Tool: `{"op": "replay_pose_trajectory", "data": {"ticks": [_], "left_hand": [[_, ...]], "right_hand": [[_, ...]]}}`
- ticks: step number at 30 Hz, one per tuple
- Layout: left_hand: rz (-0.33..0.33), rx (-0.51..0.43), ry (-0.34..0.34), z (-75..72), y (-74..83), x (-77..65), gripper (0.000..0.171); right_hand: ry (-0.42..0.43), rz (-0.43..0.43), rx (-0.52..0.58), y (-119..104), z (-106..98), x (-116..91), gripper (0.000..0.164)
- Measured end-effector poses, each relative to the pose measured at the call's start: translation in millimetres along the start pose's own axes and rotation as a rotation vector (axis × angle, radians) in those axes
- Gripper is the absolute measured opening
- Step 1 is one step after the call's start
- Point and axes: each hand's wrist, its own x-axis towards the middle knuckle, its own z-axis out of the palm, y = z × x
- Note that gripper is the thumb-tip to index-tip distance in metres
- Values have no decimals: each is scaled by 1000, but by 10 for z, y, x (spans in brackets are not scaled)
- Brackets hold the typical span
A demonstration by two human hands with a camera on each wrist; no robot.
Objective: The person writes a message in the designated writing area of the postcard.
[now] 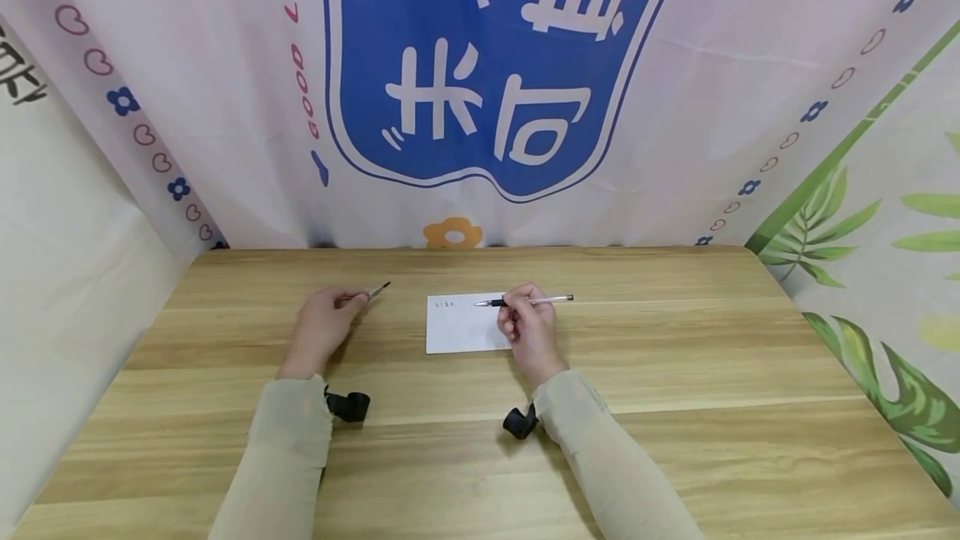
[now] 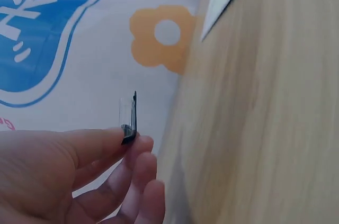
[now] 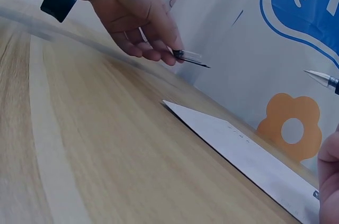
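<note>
My left hand [image 1: 324, 325] pinches a clear pen cap [image 2: 127, 115] with a black clip between thumb and fingertips, held over the table left of the paper. In my right hand [image 1: 531, 327] is a gel pen [image 1: 558, 299] with a clear barrel and black grip, its bare metal tip pointing left above the paper. The white sheet or pad of paper [image 1: 461, 327] lies on the table, with a short row of small dark marks near its upper left. My right hand covers its right end. The right wrist view shows the pen tip [image 3: 316, 77] raised over the paper.
The wood-grain table [image 1: 420, 465] ends at a printed curtain [image 1: 247, 107] at the back, with a blue sign and an orange flower. A leaf-patterned cloth [image 1: 885, 273] hangs at the right. Black wrist cameras [image 1: 348, 407] sit on both sleeves.
</note>
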Motion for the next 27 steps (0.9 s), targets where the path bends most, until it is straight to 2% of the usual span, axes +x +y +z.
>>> {"op": "replay_pose_trajectory", "data": {"ticks": [4,6,10,16,27], "left_hand": [[17,-123,-98,44,44,12,33],[9,-146,-136,71,58,17,33],[-19,-176,-182,133,81,29,34],[-23,-195,-243,202,113,15,35],[27,-256,-380,320,208,-7,33]], "right_hand": [[-1,5,-6,-5,-2,-1,20],[-2,7,-8,-3,-5,1,19],[-6,7,-7,5,-6,5,19],[-11,-1,-8,18,-18,10,18],[-40,-22,-33,19,-19,4,17]]}}
